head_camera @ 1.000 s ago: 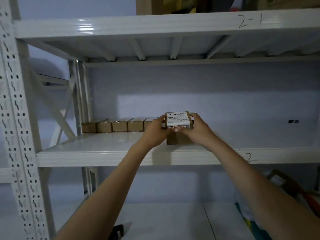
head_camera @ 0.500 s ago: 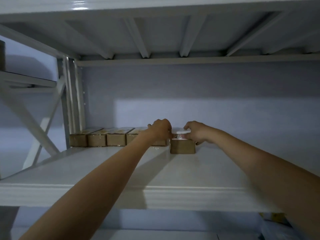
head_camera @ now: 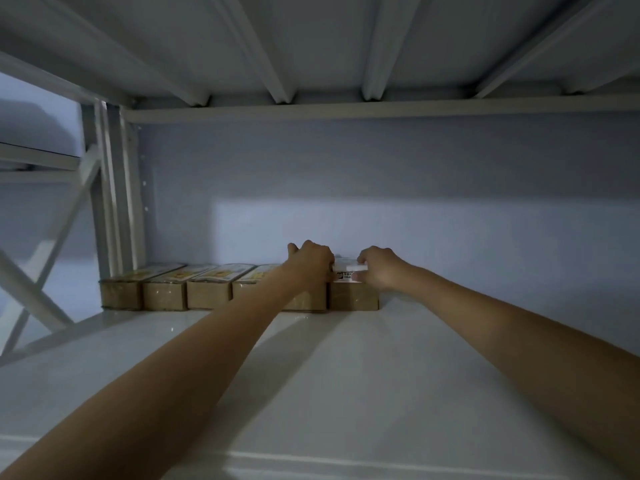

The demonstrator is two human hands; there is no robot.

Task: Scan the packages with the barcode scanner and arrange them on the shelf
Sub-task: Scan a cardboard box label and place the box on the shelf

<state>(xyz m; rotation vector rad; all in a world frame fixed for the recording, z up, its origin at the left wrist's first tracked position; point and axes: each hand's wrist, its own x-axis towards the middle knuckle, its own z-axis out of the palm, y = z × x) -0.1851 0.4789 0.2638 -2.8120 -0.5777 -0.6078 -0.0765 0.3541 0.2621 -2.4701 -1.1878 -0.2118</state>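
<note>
At the back of the shelf (head_camera: 311,375), against the wall (head_camera: 381,188): box (head_camera: 353,295) with white label (head_camera: 348,268) on top, standing at the right end of the row, touching its neighbour at 9 o'clock; right hand (head_camera: 379,270) grips it from 3 o'clock, fingers curled over the label, thumb on the front edge; left hand (head_camera: 310,263) at 9 o'clock, fingers curled over the top of the neighbour, whether it pinches anything I can't tell; row of boxes (head_camera: 188,291) runs on toward 9 o'clock to the upright post (head_camera: 114,188); upper shelf underside (head_camera: 311,46) at 12 o'clock.

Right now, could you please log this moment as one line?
both hands on labelled box | joins box row | on shelf
</note>
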